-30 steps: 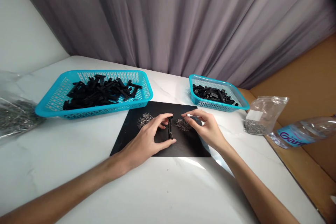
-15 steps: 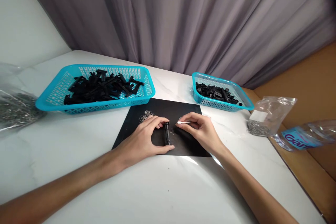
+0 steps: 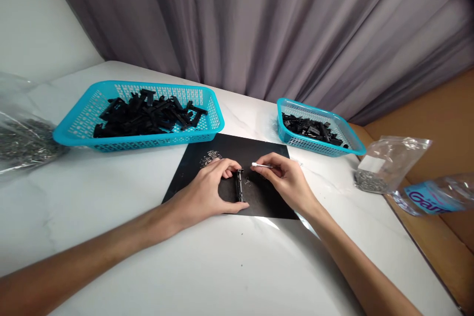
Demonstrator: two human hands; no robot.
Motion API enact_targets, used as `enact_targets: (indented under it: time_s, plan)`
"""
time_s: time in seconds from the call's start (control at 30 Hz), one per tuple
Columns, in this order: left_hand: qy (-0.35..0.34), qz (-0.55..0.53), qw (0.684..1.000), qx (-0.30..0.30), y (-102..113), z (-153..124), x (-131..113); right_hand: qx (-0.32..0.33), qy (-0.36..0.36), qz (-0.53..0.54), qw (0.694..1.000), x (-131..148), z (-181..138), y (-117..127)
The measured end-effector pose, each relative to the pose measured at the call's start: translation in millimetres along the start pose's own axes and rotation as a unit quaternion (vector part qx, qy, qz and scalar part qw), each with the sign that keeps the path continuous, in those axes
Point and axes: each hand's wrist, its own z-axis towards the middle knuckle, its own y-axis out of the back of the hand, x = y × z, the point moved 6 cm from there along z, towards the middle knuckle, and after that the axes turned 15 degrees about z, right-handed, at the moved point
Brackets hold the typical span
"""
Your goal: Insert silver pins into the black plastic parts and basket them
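Mat (image 3: 264, 200) on tbl (image 3: 222, 266) ctr, parts (image 3: 148, 114) in bskt (image 3: 155, 140) behind L, 2nd bskt (image 3: 322, 147) behind R

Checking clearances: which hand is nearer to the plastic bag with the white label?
Right. The right hand, holding a white-tipped tool, is over the black sheet, left of the labelled bag. The left hand, holding a black part, is farther left of it.

Two bare forearms show, the left forearm (image 3: 92, 259) and the right forearm (image 3: 351, 256), both slender and smooth in outline, broader toward the edges of the view and tapering evenly at the far end. The left grip (image 3: 205, 187) is a bare human hand with long, slim fingers (image 3: 226, 163); the right grip (image 3: 291, 180) is likewise a bare hand, of similarly narrow build. Nails are too small to make out.
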Motion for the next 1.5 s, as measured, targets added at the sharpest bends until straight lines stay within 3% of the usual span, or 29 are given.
enact_targets:
  time_s: [0.17,0.37,0.57,0.8,1.07,1.27,1.5]
  plan:
    - [0.002,-0.008,1.000,-0.014,1,-1,-1,-0.014,0.052,-0.023,0.998,11,-1,-9]
    - [-0.022,-0.004,0.999,-0.026,1,-1,-3,-0.008,0.023,0.013,1.000,4,-4,-19]
    - [-0.017,-0.006,1.000,-0.026,1,0,-3,-0.027,0.062,0.007,0.998,2,-3,-21]
    - [-0.014,-0.009,1.000,-0.024,-1,0,-4,-0.041,0.017,0.028,0.999,-6,-1,-22]
    - [-0.011,-0.023,0.999,-0.020,-3,-2,-3,-0.041,0.015,0.037,0.998,-6,-2,-22]
    - [-0.001,-0.020,1.000,-0.015,-1,-3,-4,-0.039,0.075,-0.053,0.995,1,-7,-26]
    - [0.004,-0.029,1.000,-0.009,-3,-3,-2,-0.068,0.159,-0.193,0.966,13,-18,-35]
